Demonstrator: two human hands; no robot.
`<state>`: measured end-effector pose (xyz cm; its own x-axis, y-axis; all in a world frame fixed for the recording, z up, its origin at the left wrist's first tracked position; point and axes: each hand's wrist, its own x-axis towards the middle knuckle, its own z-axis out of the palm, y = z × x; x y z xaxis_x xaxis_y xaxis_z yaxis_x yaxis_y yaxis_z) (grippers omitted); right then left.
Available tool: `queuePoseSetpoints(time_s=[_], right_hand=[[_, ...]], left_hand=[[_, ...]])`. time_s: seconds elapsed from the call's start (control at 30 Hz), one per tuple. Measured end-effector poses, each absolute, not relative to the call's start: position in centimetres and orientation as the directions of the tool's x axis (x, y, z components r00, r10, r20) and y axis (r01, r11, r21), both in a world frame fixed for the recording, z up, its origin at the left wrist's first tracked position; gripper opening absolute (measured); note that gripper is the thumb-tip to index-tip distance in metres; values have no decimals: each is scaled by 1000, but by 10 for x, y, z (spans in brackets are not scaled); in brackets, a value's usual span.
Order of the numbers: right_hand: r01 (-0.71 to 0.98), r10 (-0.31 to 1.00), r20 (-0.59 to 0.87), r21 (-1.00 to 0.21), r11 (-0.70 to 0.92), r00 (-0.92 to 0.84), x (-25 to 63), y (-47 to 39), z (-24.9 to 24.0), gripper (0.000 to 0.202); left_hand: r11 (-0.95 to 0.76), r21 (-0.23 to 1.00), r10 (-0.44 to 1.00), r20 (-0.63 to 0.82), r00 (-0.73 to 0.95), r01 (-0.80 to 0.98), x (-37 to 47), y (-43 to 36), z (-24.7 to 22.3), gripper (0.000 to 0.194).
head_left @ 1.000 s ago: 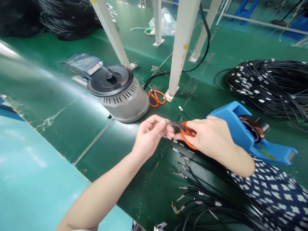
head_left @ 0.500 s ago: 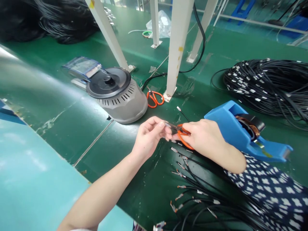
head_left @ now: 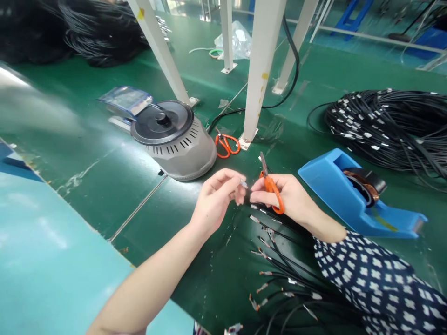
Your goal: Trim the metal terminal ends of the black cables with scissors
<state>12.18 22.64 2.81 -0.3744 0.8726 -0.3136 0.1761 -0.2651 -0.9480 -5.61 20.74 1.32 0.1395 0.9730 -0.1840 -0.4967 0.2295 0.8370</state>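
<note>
Pinched between the thumb and fingers of my left hand is a cable end with a small pale tip. My right hand holds orange-handled scissors, their blades pointing up and away from the cable end. The thumb and forefinger of that hand reach toward my left fingertips, with a small gap between the hands. Several black cables with stripped or labelled ends lie below my right hand on the green tabletop.
A grey round tape dispenser stands behind my left hand, a second pair of orange scissors beside it. Right of my right hand sits a blue tape holder. A big coil of black cable lies behind that. White posts rise from the table.
The scissors have swung from pointing left at the cable end to pointing up. My right thumb and forefinger have opened out toward my left hand, which keeps its pinch.
</note>
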Motion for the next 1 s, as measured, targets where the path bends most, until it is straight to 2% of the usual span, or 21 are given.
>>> queuePoseSetpoints(time_s=[0.13,0.27,0.4,0.57,0.73,0.8,0.87,0.93,1.0], right_hand=[[57,801,-382,-914,-403,-461,128,231,26,18],[9,776,-375,-903,-430,-507,131,231,23,17],[34,776,-390,-901,-432,-496,131,229,25,19],[141,855,-346,-938,-316,-385,129,221,37,25],[274,942,-128,-961,-41,-309,136,219,34,25],[470,983,-17,-880,72,-183,146,224,26,26],[749,994,77,-654,105,-72,158,229,16,25],[900,993,110,-425,95,-52,166,233,6,24],[925,991,112,-365,108,-72,168,235,-3,20]], left_hand=[[263,796,961,-162,226,-545,-56,208,13,17],[320,764,939,-176,296,-561,-57,209,13,20],[347,774,922,-180,341,-530,-59,210,12,23],[334,791,927,-179,329,-513,-62,210,12,18],[310,838,938,-192,288,-449,-64,212,12,13],[233,916,966,-179,187,-327,-65,214,9,10],[77,995,996,-75,38,-56,-65,216,4,9],[-107,947,991,126,-46,302,-66,218,-3,6],[-235,819,959,284,-13,524,-65,219,-10,12]])
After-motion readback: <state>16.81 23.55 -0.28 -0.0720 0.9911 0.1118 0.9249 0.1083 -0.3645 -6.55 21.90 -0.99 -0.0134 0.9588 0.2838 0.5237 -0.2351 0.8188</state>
